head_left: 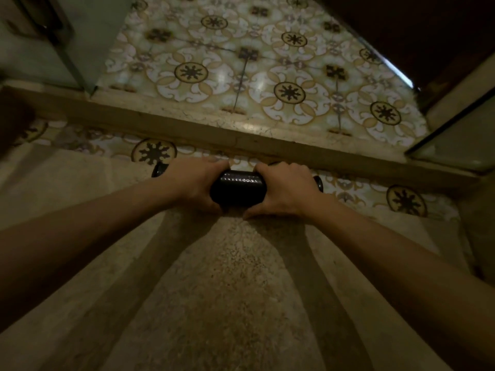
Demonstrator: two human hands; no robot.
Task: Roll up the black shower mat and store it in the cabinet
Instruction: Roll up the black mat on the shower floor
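Seen from the camera on my head, both my bare arms reach forward and down over a speckled stone floor [233,290]. My left hand [197,183] and my right hand [284,190] are each wrapped around the black shower mat [237,189], which is rolled into a tight tube lying crosswise in front of me. The fingers of both hands curl over the top of the roll and the thumbs press in from my side, so both hands are clamped on it. A glossy, textured stretch of the roll shows between the hands, and its two ends stick out past them, one at the left [160,170] and one at the right [318,183]. The roll sits low, at or just above the floor; I cannot tell whether it touches. Just beyond it runs a strip of patterned tiles [154,153], then a raised stone curb [241,135] crossing the view. Past the curb lies a wider patterned tile floor [267,62], bright with reflected light. Glass panels stand at the left [40,49] and right [460,140] edges.
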